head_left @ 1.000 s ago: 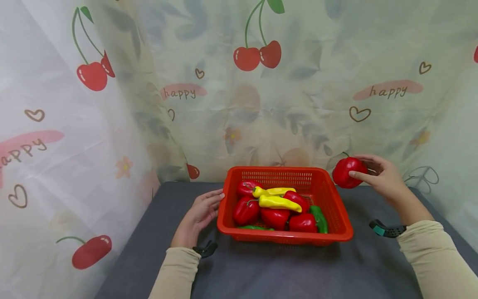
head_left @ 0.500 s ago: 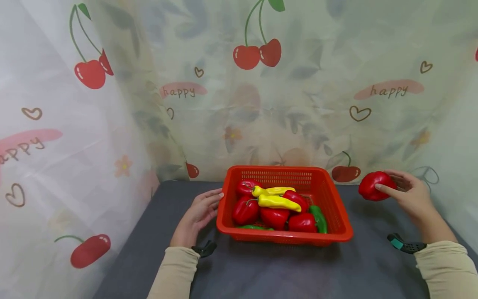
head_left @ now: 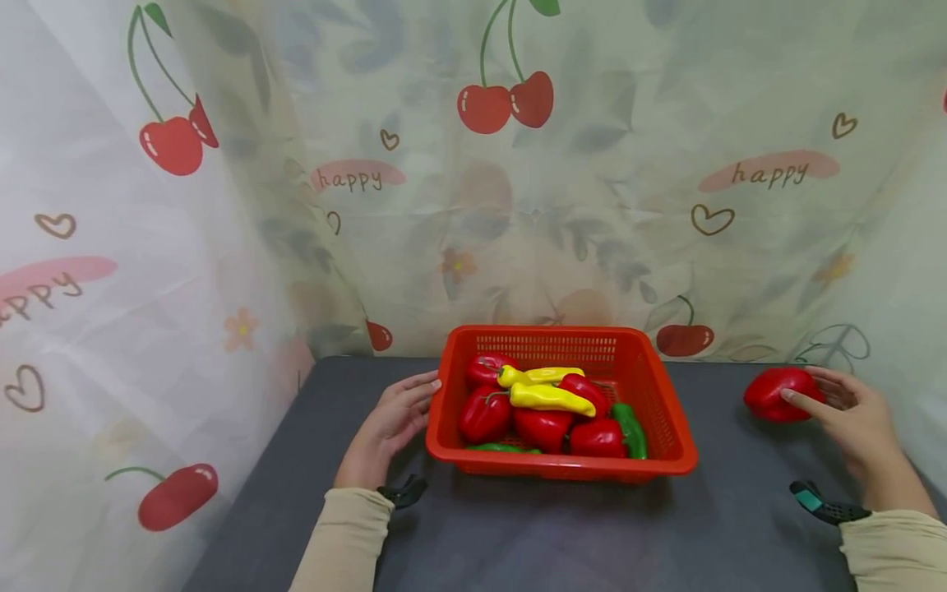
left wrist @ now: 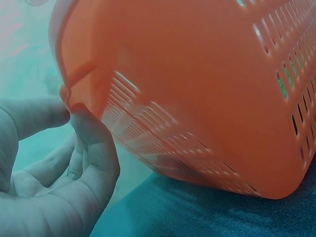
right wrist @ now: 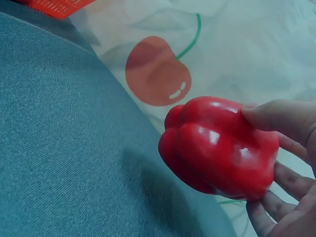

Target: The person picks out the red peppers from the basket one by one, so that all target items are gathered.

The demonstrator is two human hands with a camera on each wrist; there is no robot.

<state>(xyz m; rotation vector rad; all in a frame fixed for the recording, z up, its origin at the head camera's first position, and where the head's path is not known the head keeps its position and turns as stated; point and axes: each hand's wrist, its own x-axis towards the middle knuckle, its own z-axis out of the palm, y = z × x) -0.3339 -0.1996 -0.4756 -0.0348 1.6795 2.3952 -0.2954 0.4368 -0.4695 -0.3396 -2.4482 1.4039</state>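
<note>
My right hand [head_left: 858,419] grips a shiny red bell pepper [head_left: 781,395] between thumb and fingers, close over the far right of the table. In the right wrist view the bell pepper [right wrist: 219,148] lies on its side, its shadow on the cloth below. At the left end of an orange-red plastic basket [head_left: 562,467], my left hand [head_left: 392,423] pinches the rim; the left wrist view shows thumb and finger on the basket's edge [left wrist: 66,94]. Inside the basket are several red bell peppers [head_left: 486,413], two long yellow peppers [head_left: 551,400] and green peppers [head_left: 629,430].
A dark grey cloth [head_left: 562,534] covers the table. Behind it hangs a pale curtain [head_left: 592,205] printed with cherries and hearts, which also closes in the left and right sides. Each wrist wears a black strap [head_left: 829,506].
My right hand has carried the red bell pepper rightward and down, from beside the basket's far right corner to low over the table. My left hand stays at the basket's rim.
</note>
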